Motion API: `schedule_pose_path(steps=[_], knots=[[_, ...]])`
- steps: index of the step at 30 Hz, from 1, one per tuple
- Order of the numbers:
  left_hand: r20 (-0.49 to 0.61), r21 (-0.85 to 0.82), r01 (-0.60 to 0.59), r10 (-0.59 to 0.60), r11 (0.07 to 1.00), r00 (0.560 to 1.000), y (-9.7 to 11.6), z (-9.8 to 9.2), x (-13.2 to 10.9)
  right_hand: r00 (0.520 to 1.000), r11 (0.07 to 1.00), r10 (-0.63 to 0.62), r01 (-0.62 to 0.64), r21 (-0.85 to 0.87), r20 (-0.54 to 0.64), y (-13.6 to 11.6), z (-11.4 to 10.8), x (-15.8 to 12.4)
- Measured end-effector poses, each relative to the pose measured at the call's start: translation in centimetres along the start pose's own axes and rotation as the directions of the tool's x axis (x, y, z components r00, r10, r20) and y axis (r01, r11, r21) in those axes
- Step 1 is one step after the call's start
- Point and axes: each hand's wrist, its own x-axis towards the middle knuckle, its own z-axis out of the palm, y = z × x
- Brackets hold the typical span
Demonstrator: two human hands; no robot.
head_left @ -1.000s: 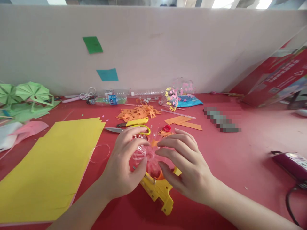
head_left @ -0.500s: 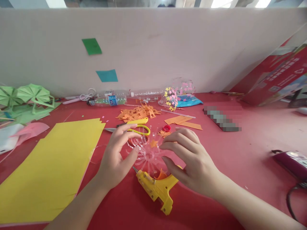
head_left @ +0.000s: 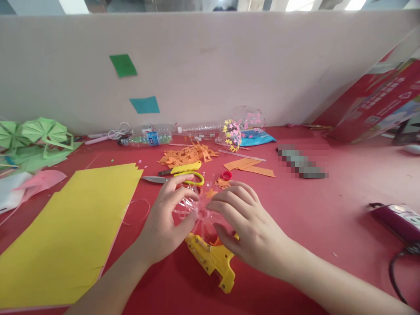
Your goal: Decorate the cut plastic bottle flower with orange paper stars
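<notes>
Both my hands close round a clear plastic bottle piece (head_left: 197,213) cut into splayed strips, held just above the red table (head_left: 311,210). My left hand (head_left: 166,225) grips its left side with thumb and fingers. My right hand (head_left: 244,229) curls over its right side, fingertips pressing the strips. A yellow glue gun (head_left: 213,262) lies on the table right under my hands. Yellow-handled scissors (head_left: 183,174) lie just beyond my left fingers.
Yellow paper sheets (head_left: 65,227) cover the left. Orange paper scraps (head_left: 187,154), a red cap (head_left: 226,175), plastic bottles (head_left: 147,139) and a star-decorated bottle (head_left: 243,127) lie farther back. Green folded paper (head_left: 33,140) sits far left. A maroon device (head_left: 397,218) with a cable is at right.
My hands opened outward off the plastic piece half a second ago and have now closed back in around it, squeezing the strips together.
</notes>
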Motion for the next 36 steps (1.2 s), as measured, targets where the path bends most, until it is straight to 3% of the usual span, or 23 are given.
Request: schedule_pose_path(steps=[7, 12, 14, 17, 20, 22, 25, 28, 31, 36], knots=[[-0.041, -0.012, -0.006, 0.005, 1.0, 0.999, 0.2, 0.1, -0.2, 0.997, 0.998, 0.002, 0.003, 0.061, -0.081, 1.4, -0.6, 0.2], [-0.055, 0.017, -0.014, 0.015, 1.0, 0.998, 0.1, 0.0, -0.3, 0.967, 0.983, 0.125, -0.09, 0.161, -0.223, 2.1, -1.6, 0.2], [-0.059, 0.001, -0.004, 0.004, 1.0, 0.998, -0.1, -0.1, -0.3, 0.95, 0.97, 0.213, -0.178, 0.166, -0.228, 2.8, -1.9, 0.2], [-0.077, -0.048, 0.034, -0.037, 0.998, 0.996, -0.4, -0.2, -0.2, 0.912, 0.909, 0.401, -0.382, 0.168, -0.09, 3.8, -2.0, 0.2], [-0.088, -0.147, 0.115, -0.129, 0.982, 0.988, -0.8, -0.3, -0.1, 0.83, 0.804, 0.547, -0.557, 0.207, 0.107, 4.4, -1.8, 0.2], [-0.037, -0.249, 0.215, -0.231, 0.944, 0.972, -1.0, -0.2, 0.1, 0.785, 0.727, 0.572, -0.619, 0.296, 0.237, 4.4, -1.5, 0.1], [0.083, -0.392, 0.353, -0.35, 0.849, 0.933, -1.1, 0.1, 0.3, 0.755, 0.635, 0.539, -0.655, 0.41, 0.372, 4.1, -0.9, -0.1], [0.106, -0.462, 0.378, -0.373, 0.802, 0.922, -1.1, 0.5, 0.4, 0.76, 0.646, 0.517, -0.648, 0.404, 0.394, 3.5, -0.3, 0.0], [0.066, -0.491, 0.357, -0.374, 0.795, 0.925, -1.4, 0.9, 0.7, 0.798, 0.68, 0.51, -0.602, 0.418, 0.32, 3.1, 0.4, 0.1], [-0.022, -0.526, 0.285, -0.348, 0.801, 0.937, -2.5, 1.2, 1.8, 0.813, 0.638, 0.526, -0.572, 0.515, 0.251, 3.5, 1.7, 0.3]])
